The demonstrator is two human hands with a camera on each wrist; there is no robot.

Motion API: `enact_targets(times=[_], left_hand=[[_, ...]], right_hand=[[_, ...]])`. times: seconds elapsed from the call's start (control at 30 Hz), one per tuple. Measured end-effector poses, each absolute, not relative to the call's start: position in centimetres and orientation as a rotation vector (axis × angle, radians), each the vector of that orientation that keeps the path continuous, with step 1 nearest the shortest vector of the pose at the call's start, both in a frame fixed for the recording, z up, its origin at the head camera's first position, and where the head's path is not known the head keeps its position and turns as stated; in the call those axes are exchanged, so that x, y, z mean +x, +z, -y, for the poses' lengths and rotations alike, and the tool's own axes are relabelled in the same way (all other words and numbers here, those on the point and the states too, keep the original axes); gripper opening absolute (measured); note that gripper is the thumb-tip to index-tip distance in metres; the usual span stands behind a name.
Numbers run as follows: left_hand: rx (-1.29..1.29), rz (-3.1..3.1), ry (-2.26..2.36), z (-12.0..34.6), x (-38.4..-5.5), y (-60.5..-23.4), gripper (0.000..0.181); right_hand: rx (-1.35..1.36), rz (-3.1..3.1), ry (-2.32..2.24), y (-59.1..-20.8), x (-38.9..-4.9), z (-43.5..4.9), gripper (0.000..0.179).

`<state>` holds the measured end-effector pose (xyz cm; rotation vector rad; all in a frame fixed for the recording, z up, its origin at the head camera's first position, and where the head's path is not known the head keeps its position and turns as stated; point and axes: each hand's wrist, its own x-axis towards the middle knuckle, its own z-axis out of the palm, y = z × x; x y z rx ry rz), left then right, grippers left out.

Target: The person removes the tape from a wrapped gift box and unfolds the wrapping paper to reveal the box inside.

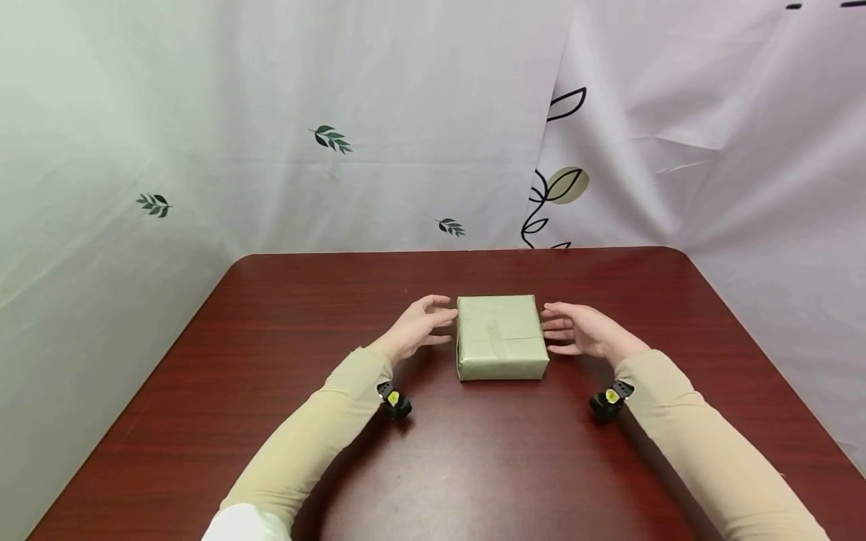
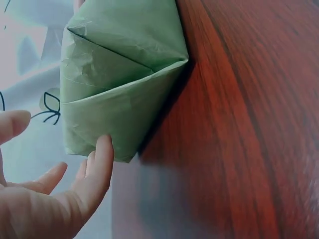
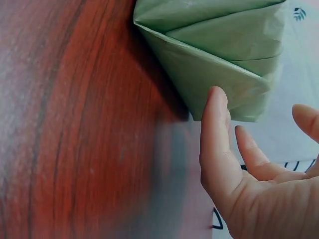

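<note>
A box wrapped in pale green paper (image 1: 499,330) lies flat on the dark red wooden table, a strip of tape across the seam on its top. Folded paper flaps show on the box's end (image 2: 114,109) in the left wrist view, and similar flaps in the right. My left hand (image 1: 421,328) is at the box's left side, fingers spread and loosely bent, fingertips close to the paper. On the opposite side my right hand (image 1: 587,330) mirrors it, fingers apart and pointing at the box. Neither hand grips anything.
The table (image 1: 473,466) has rounded far corners and a glossy wood grain. Behind it and at both sides hangs a white curtain (image 1: 406,90) with leaf prints. A small black camera (image 1: 397,403) is strapped to the left wrist, another (image 1: 607,403) to the right.
</note>
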<state>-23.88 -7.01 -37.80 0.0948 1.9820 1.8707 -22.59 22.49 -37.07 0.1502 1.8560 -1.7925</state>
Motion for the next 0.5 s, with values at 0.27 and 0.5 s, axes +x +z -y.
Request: enact_targets(times=[0.27,0.5], left_hand=[[0.374,-2.354,1.648,6.6,-23.1,-36.2,0.041],[0.813,-2.632,1.294,5.3,-21.7,-35.4,0.042]], right_hand=[[-0.003,-1.957,-1.772,-36.3,-21.7,-23.0,0.035],[-0.099,-2.095,-1.667,-36.0,-20.9,-22.7,0.045]])
